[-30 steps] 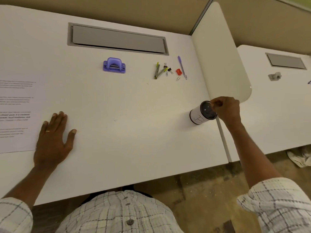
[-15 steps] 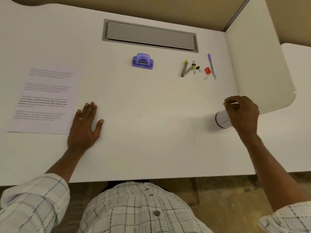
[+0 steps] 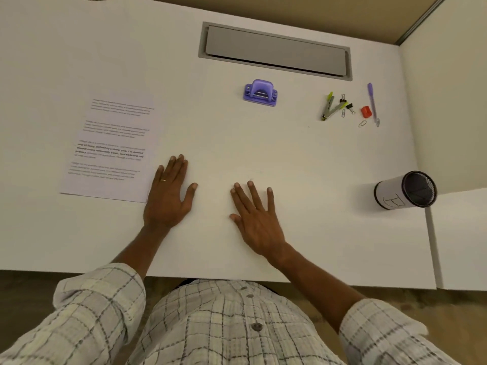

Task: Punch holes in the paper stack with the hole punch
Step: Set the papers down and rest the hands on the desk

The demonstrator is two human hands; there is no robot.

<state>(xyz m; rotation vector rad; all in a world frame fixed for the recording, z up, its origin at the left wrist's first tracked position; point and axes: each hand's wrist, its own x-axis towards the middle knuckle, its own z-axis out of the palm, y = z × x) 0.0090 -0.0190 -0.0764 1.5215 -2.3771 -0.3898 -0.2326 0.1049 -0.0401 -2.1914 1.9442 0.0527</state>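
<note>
Purple hole punch point(image 3: 260, 92) untouched, paper stack point(image 3: 110, 147) apart; left hand point(image 3: 168, 196), right hand point(image 3: 257, 219) flat, empty, ready to start.

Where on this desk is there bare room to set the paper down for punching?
The widest bare patch lies between the hole punch, the paper stack and both flat hands: left hand, right hand. Another runs from the right hand to the pen cup. It is crowded around the clips and highlighters.
</note>
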